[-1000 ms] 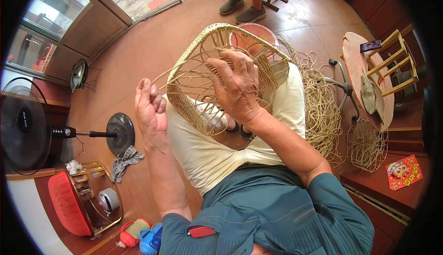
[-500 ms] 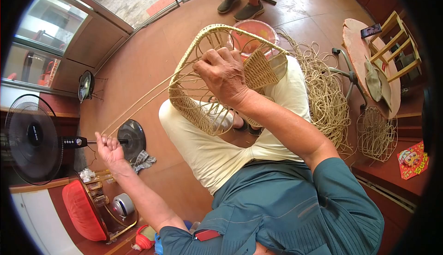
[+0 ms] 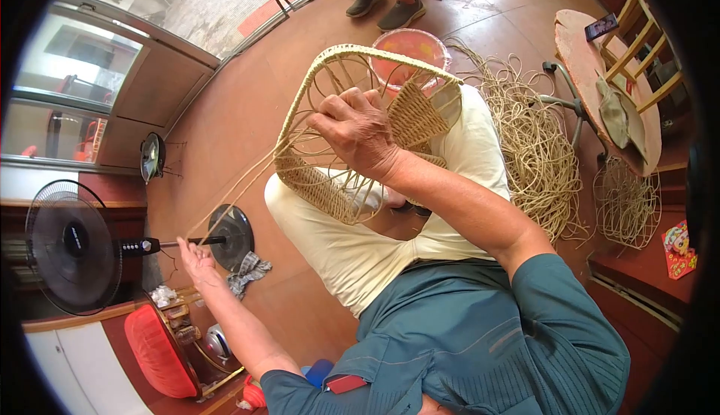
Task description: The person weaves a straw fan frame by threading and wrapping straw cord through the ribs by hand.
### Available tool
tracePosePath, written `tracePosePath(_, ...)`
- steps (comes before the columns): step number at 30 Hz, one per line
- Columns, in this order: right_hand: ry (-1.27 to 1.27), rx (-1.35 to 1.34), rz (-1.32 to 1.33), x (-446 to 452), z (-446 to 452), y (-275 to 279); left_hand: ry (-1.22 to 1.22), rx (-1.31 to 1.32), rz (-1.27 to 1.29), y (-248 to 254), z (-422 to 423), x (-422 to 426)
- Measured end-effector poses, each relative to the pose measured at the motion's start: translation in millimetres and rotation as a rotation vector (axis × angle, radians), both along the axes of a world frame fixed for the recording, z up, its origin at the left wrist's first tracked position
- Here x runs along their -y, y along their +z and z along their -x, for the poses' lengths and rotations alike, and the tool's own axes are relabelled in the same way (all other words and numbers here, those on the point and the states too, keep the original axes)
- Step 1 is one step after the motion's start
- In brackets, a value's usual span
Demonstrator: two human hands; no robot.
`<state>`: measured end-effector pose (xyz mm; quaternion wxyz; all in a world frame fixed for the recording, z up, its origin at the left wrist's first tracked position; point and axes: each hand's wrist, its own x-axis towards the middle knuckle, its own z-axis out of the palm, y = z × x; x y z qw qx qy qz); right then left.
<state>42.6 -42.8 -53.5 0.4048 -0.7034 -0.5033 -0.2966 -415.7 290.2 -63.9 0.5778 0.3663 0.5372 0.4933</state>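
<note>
A half-woven basket [image 3: 319, 184] of tan cord on a wire frame rests across my thighs, its braided rim turned upward. My right hand [image 3: 356, 131] is closed at the basket's open wire side; what its fingers grip is too hidden to name. Out to the left, my left hand [image 3: 198, 263] pinches tan cord [image 3: 238, 190], which runs taut in two strands to the basket's left rim. A tightly woven panel [image 3: 417, 118] shows inside the basket to the right of my right hand.
Loose cord [image 3: 541, 160] lies heaped on the floor at the right, beside a round table [image 3: 566, 47]. Behind the basket is a pink basin [image 3: 411, 46]. A standing fan [image 3: 75, 242] is at the left. Another person's shoes [image 3: 401, 14] show at the top.
My left hand has swung out and down to the left, stretching the cord. My right hand has curled closed and shifted slightly left. The view has turned.
</note>
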Motion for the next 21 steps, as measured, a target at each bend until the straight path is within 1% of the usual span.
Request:
tracePosePath(2,0.001,-0.021,-0.022,-0.6,-0.6,-2.9,0.170,-0.056,0.153,2.3,25.1,4.0)
tracePosePath(5,0.016,-0.071,-0.069,1.8,-2.2,-0.9,0.234,-0.085,0.074,-24.1,87.4,-20.0)
tracePosePath(8,-0.024,-0.088,-0.090,1.2,-1.5,1.9,0.152,0.021,0.027,-14.3,91.1,-3.0)
tracePosePath(9,-0.028,-0.105,-0.103,3.1,-1.8,5.0,0.110,-0.017,-0.012,-7.8,79.9,8.6)
tracePosePath(11,-0.062,-0.140,-0.111,2.5,-3.2,5.3,0.025,-0.091,-0.086,9.8,27.0,46.7)
tracePosePath(13,-0.093,-0.142,-0.104,0.2,-6.0,4.2,-0.133,-0.086,-0.137,22.1,-22.0,83.7)
tracePosePath(15,-0.111,-0.175,-0.059,1.0,-5.3,9.0,-0.257,-0.070,-0.115,34.0,-72.1,118.5)
tracePosePath(18,-0.130,-0.225,-0.018,0.0,-5.8,14.1,-0.551,0.089,-0.065,49.3,-120.0,156.2)
tracePosePath(21,-0.125,-0.289,-0.004,0.1,-6.0,18.0,-0.682,0.167,-0.018,70.3,-161.1,196.5)
